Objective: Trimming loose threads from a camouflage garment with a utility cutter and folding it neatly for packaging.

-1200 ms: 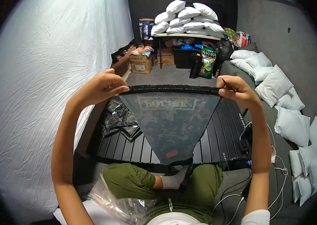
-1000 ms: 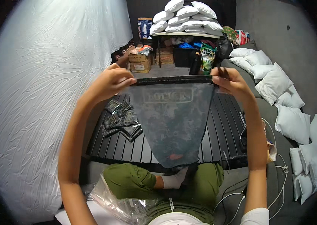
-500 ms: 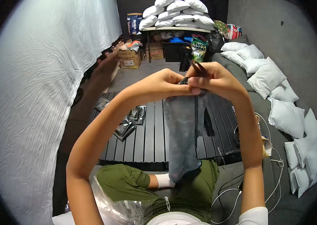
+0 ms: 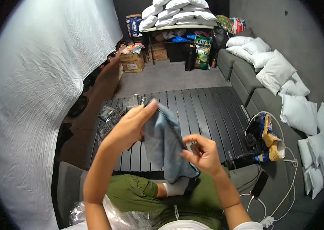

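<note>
From where I stand, the grey-blue cloth hangs narrow and limp above the worktop's near edge, its lower end over the lap. The left hand pinches its top; the right hand, fingers curled, is at the dark-seamed side, though I can't tell whether it grips. It looks like mid-folding, which calls for a steady left pinch and the seam guided straight. The left fingertips are hidden behind the cloth, and its upper end blurs.
</note>
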`<state>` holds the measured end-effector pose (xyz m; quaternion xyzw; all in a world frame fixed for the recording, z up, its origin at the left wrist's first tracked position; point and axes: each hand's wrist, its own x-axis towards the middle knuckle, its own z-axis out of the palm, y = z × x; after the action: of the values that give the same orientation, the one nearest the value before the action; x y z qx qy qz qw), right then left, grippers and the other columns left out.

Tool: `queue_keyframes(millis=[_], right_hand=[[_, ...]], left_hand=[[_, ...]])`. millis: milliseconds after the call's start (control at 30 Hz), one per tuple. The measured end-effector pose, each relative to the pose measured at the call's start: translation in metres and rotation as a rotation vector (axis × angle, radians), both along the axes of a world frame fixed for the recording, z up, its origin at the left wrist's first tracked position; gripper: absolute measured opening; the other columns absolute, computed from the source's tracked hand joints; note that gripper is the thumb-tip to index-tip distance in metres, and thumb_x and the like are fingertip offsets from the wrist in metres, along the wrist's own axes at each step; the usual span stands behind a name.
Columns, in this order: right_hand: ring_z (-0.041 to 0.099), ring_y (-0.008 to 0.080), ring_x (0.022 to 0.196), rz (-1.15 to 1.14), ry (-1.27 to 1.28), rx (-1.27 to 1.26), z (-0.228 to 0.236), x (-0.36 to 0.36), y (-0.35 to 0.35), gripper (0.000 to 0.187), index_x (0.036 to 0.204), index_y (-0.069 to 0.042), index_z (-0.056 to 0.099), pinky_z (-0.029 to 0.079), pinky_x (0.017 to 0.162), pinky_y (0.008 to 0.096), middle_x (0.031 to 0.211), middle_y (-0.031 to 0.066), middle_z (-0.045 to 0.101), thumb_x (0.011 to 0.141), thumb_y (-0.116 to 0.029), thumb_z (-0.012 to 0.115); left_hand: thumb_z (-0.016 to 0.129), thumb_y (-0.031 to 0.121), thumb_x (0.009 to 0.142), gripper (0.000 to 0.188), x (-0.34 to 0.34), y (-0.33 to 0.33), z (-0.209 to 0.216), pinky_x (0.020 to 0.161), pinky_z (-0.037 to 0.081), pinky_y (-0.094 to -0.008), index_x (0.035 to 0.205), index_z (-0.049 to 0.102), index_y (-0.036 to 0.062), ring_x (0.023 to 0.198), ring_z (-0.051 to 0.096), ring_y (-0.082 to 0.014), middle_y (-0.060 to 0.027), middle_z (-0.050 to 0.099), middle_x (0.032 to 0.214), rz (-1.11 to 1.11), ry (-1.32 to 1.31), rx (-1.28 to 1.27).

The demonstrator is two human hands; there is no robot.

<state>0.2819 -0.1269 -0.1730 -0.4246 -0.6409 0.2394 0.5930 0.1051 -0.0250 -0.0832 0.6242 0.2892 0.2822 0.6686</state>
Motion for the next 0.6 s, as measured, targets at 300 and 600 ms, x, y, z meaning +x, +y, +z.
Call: queue_keyframes(millis=[300,600], right_hand=[[0.045,0.0024,0.055,0.013,0.187,-0.190,-0.015,-0.004,-0.036,0.009,0.081,0.000,0.057,0.034,0.048,0.0152,0.067,0.0006,0.054,0.073,0.004,0.061],[0.046,0.0113,0.056,-0.028,0.226,-0.176,-0.011,-0.014,-0.065,0.019,0.069,-0.002,0.059,0.032,0.049,0.0204,0.067,0.0066,0.052,0.066,-0.019,0.069]], left_hand=[[0.034,0.033,0.093,0.038,-0.026,-0.070,-0.061,0.083,0.046,-0.0339,0.096,0.056,0.0014,0.088,0.060,-0.0206,-0.0112,0.062,0.092,0.177,-0.490,-0.786],[0.026,0.036,0.094,0.051,-0.024,-0.108,-0.091,0.091,0.041,-0.0450,0.102,0.056,-0.0045,0.100,0.055,-0.0324,-0.0203,0.058,0.104,0.061,-0.862,-1.221]])
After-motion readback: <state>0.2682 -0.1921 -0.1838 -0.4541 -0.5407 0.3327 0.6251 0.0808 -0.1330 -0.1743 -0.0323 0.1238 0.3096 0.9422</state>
